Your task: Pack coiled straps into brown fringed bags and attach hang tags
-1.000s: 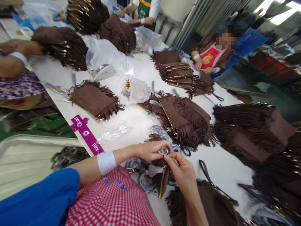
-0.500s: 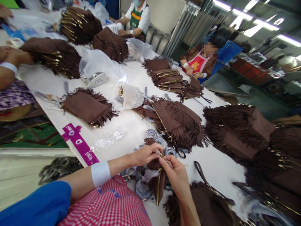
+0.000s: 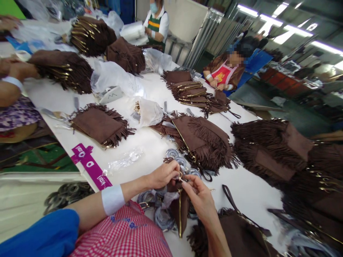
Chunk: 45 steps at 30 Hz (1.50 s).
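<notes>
Standing at the near edge of the white table (image 3: 254, 189), with both hands brought together above a brown pouch (image 3: 184, 208); holding a small gold-coloured ring (image 3: 181, 175) in the bunched, narrow fingers of the left hand (image 3: 162, 175); meeting it from the other side with the right hand (image 3: 199, 192), thumb and forefinger drawn close; cannot tell whether gripping the ring there or only touching it, nor whether joined to the pouch. Resting below the hands, just inside the near edge: the pouch, tilted, its gold zip pointing toward that edge, among plastic-wrapped coils (image 3: 164, 217); farther in, toward the table's middle, a pile of fringed bags (image 3: 211, 139); along the edge to the left, a strip of purple tape (image 3: 91, 164); near the edge to the right, a bag with a wrist strap (image 3: 227, 195).

Could lose the ring, judging by so small a hold, through one slip of the fingertips; could then fall among the coils and be hard to spot; could catch loose plastic film or fringe in the work, for lying so crowded; could tip the pouch off the near edge with a careless tug or brush of the forearm.
</notes>
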Available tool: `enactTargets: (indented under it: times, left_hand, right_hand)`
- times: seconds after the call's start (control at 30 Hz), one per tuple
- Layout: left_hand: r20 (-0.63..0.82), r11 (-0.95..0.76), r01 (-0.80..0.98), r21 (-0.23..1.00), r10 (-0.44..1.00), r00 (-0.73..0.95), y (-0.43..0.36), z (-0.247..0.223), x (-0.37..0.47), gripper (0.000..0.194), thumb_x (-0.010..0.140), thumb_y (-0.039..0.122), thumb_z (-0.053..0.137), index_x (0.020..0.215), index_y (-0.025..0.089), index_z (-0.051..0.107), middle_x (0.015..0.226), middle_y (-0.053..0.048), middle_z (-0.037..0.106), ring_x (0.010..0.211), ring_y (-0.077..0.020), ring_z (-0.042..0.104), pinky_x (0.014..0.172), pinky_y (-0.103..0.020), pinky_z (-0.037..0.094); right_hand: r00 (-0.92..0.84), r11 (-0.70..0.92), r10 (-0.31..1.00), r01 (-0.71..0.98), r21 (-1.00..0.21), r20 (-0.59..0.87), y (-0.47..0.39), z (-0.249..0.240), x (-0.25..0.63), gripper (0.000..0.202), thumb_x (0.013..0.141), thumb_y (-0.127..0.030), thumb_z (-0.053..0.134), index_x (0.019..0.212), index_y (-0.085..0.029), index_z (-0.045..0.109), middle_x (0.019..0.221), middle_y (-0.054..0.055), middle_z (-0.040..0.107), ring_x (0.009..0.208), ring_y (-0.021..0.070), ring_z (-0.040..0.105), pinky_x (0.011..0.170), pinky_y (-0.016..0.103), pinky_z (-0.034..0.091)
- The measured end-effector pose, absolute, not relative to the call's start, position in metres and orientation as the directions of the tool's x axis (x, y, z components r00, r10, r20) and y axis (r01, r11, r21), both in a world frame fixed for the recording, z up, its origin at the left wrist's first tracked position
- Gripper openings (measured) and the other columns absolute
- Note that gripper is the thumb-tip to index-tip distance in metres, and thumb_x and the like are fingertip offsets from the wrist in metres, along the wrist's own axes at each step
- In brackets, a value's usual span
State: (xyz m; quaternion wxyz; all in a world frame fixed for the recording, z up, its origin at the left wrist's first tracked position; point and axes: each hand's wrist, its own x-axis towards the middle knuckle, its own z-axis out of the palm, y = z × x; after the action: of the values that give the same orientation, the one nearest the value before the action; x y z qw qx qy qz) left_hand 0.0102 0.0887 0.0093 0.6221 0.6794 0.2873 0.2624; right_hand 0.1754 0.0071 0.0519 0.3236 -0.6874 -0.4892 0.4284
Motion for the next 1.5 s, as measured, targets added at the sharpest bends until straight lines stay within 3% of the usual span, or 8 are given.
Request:
enactTargets:
  times: [0.3, 0.5, 0.6, 0.7, 0.87, 1.03, 1.27, 1.5]
  left_hand:
    - [0.027, -0.092, 0.090, 0.992, 0.833, 0.552, 0.076, 0.012, 0.020, 0.016, 0.093, 0.028, 0.040, 0.081, 0.018, 0.042, 0.076, 0.002, 0.046, 0.072, -0.0132, 0.042, 0.067, -0.025, 0.036]
    - [0.025, -0.057, 0.043, 0.997, 0.846, 0.533, 0.073, 0.015, 0.019, 0.013, 0.093, 0.026, 0.039, 0.083, 0.019, 0.040, 0.079, 0.002, 0.043, 0.074, -0.0133, 0.040, 0.070, -0.026, 0.036]
    - [0.052, -0.089, 0.043, 0.995, 0.841, 0.538, 0.073, 0.015, 0.015, 0.013, 0.093, 0.026, 0.040, 0.083, 0.019, 0.041, 0.079, 0.002, 0.044, 0.075, -0.0131, 0.041, 0.070, -0.026, 0.037]
    - [0.031, -0.056, 0.028, 0.998, 0.832, 0.554, 0.071, 0.017, 0.009, 0.014, 0.095, 0.028, 0.040, 0.085, 0.019, 0.041, 0.078, 0.002, 0.047, 0.073, -0.0127, 0.045, 0.068, -0.025, 0.039]
    - [0.119, -0.173, 0.014, 0.985, 0.732, 0.670, 0.068, 0.025, 0.000, 0.024, 0.091, 0.022, 0.051, 0.114, 0.018, 0.046, 0.090, -0.002, 0.060, 0.082, -0.0156, 0.056, 0.078, -0.029, 0.045]
    - [0.279, -0.448, 0.201, 0.871, 0.788, 0.549, 0.065, 0.031, -0.006, 0.012, 0.089, 0.018, 0.055, 0.094, 0.016, 0.066, 0.097, -0.007, 0.058, 0.094, -0.0190, 0.053, 0.084, -0.030, 0.044]
    - [0.330, -0.515, 0.231, 0.826, 0.773, 0.542, 0.074, 0.029, -0.020, 0.015, 0.088, 0.020, 0.057, 0.083, 0.018, 0.071, 0.099, -0.007, 0.061, 0.097, -0.0196, 0.053, 0.088, -0.033, 0.042]
    - [0.318, -0.704, 0.364, 0.610, 0.638, 0.702, 0.086, 0.050, -0.038, 0.016, 0.083, 0.013, 0.059, 0.073, 0.020, 0.069, 0.095, -0.005, 0.067, 0.104, -0.0246, 0.049, 0.097, -0.044, 0.028]
  right_hand:
    - [0.108, 0.020, 0.978, 0.803, -0.595, 0.179, 0.013, 0.060, 0.154, 0.013, 0.086, -0.031, 0.055, 0.093, -0.022, 0.062, 0.091, 0.005, 0.062, 0.084, 0.0203, 0.058, 0.072, 0.030, 0.044]
    - [0.097, 0.035, 0.969, 0.855, -0.517, 0.226, 0.013, 0.058, 0.147, 0.016, 0.089, -0.027, 0.052, 0.090, -0.024, 0.068, 0.100, 0.005, 0.063, 0.083, 0.0185, 0.059, 0.071, 0.029, 0.043]
    - [0.155, 0.027, 0.972, 0.679, -0.734, 0.179, 0.016, 0.056, 0.148, 0.013, 0.086, -0.029, 0.057, 0.082, -0.024, 0.069, 0.097, 0.005, 0.062, 0.087, 0.0189, 0.058, 0.074, 0.030, 0.044]
    - [0.298, -0.094, 0.954, 0.166, -0.982, -0.041, 0.019, 0.057, 0.150, 0.015, 0.082, -0.037, 0.064, 0.080, -0.023, 0.066, 0.079, 0.000, 0.059, 0.062, 0.0118, 0.051, 0.055, 0.024, 0.040]
    - [0.283, -0.204, 0.915, -0.289, -0.935, -0.287, 0.019, 0.059, 0.147, 0.025, 0.070, -0.041, 0.078, 0.078, -0.021, 0.065, 0.059, -0.007, 0.046, 0.045, 0.0049, 0.026, 0.041, 0.018, 0.022]
    - [0.233, -0.229, 0.939, -0.119, -0.966, -0.252, 0.015, 0.056, 0.137, 0.026, 0.078, -0.045, 0.072, 0.084, -0.022, 0.062, 0.073, -0.004, 0.055, 0.064, 0.0107, 0.047, 0.056, 0.021, 0.039]
    - [0.238, -0.220, 0.948, 0.012, -0.975, -0.211, 0.014, 0.047, 0.130, 0.029, 0.085, -0.050, 0.062, 0.081, -0.022, 0.056, 0.058, -0.008, 0.036, 0.051, 0.0102, 0.031, 0.046, 0.023, 0.026]
    - [0.170, -0.199, 0.971, 0.209, -0.957, -0.165, 0.019, 0.050, 0.122, 0.025, 0.086, -0.046, 0.057, 0.080, -0.022, 0.059, 0.072, -0.002, 0.055, 0.065, 0.0154, 0.049, 0.060, 0.026, 0.040]
